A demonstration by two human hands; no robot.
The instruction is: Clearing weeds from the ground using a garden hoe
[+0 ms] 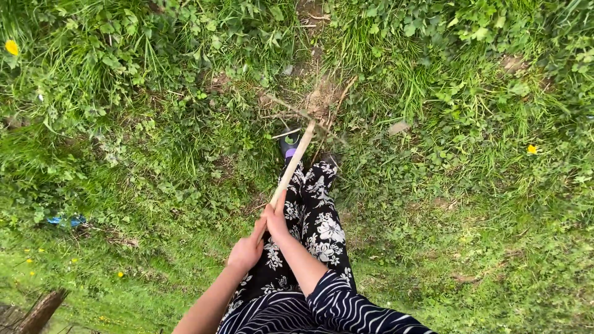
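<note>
Pale wooden handle; black white-flowered trousers; green grass

A pale wooden handle slants from near the body to the grass; its head seems buried in loose dirt.

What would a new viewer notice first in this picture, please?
The eye goes first to the pale wooden handle in the middle, held by both hands: the right hand higher on it, the left hand just below. Its far end meets a patch of bare soil with dry stems in the grass. Under it are black trousers with white flowers, and a yellow flower glows at the top left.
</note>
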